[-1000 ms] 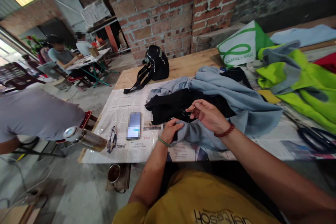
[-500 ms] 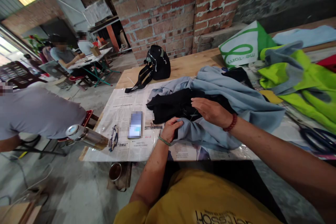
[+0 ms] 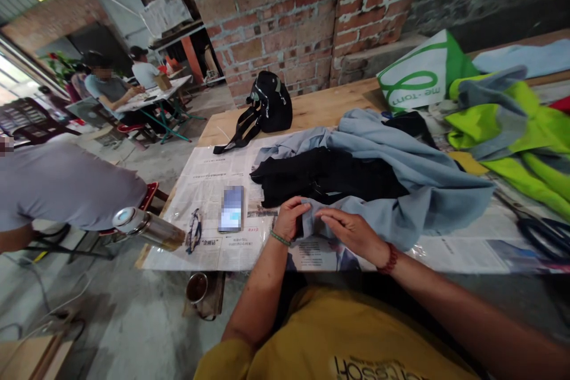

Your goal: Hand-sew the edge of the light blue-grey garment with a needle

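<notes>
A light grey-blue garment [image 3: 445,187] lies bunched on the newspaper-covered table, with black cloth [image 3: 329,169] spread across its middle. My left hand [image 3: 288,221] is closed on the near edge of the grey-blue garment, thumb pressed on top. Just to its right, my right hand [image 3: 350,231] hovers low over that same edge, fingers drawn together toward the thumb. Whatever its fingertips pinch is too small to make out. Some pale thread-like lines show on the black cloth.
Left of the garment lie a phone [image 3: 231,208], eyeglasses [image 3: 193,230] and a flask [image 3: 149,227]. Behind are a black bag [image 3: 274,104] and a green-white bag [image 3: 418,74]. Scissors [image 3: 541,234] and yellow-green clothing [image 3: 516,130] lie right. A person [image 3: 66,190] sits at left.
My right hand has come down and toward me from above the black cloth to the garment's edge beside my left hand. The left hand keeps its hold.
</notes>
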`<action>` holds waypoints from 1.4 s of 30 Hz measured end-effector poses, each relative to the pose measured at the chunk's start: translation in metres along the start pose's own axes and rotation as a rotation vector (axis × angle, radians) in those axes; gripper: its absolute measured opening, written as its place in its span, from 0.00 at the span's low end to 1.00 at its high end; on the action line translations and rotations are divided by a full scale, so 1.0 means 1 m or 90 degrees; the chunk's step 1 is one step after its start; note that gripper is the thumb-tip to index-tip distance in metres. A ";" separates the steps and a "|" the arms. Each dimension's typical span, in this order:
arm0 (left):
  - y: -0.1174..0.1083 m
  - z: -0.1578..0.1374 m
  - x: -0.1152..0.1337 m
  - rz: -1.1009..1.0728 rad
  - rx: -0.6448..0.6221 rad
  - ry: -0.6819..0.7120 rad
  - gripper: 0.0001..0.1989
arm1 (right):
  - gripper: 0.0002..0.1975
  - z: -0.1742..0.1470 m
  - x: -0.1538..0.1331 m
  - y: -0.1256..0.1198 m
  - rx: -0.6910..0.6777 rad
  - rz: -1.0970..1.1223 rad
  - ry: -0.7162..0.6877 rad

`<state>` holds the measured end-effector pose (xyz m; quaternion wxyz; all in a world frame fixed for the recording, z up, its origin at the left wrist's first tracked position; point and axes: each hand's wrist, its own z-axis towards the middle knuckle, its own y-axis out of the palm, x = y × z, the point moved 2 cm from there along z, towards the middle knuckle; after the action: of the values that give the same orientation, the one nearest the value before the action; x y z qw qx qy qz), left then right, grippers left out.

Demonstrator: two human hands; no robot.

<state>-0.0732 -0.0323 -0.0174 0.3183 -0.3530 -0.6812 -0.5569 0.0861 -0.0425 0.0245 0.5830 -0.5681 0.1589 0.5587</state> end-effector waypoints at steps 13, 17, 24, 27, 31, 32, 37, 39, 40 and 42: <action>-0.002 -0.002 -0.002 0.024 -0.011 0.021 0.13 | 0.14 -0.004 0.011 0.012 0.012 -0.051 0.019; -0.003 -0.001 -0.004 0.061 -0.023 0.038 0.12 | 0.14 -0.004 0.013 0.014 -0.027 -0.027 0.071; -0.004 0.000 -0.001 0.196 -0.073 0.166 0.08 | 0.10 -0.004 0.017 0.023 -0.019 0.072 0.201; -0.004 0.000 0.001 0.238 -0.086 0.209 0.07 | 0.08 -0.003 0.013 0.025 0.006 0.089 0.219; -0.002 -0.001 0.003 0.298 -0.125 0.259 0.05 | 0.09 0.001 0.011 0.024 0.035 0.090 0.222; -0.002 -0.001 0.002 0.306 -0.138 0.261 0.05 | 0.09 0.002 0.012 0.024 0.042 0.086 0.223; 0.000 0.000 -0.001 0.316 -0.179 0.255 0.06 | 0.07 0.005 0.017 0.027 0.053 0.095 0.245; 0.000 0.000 -0.001 0.318 -0.169 0.258 0.06 | 0.06 0.002 0.016 0.027 0.016 0.126 0.264; -0.001 0.001 -0.001 0.319 -0.158 0.260 0.05 | 0.07 0.000 0.015 0.026 -0.013 0.133 0.268; -0.003 0.002 0.000 0.314 -0.132 0.269 0.04 | 0.10 -0.004 0.011 0.019 -0.049 0.094 0.230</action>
<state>-0.0758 -0.0310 -0.0195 0.5397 -0.4146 -0.4342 -0.5902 0.0754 -0.0455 0.0055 0.4806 -0.6678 0.2809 0.4942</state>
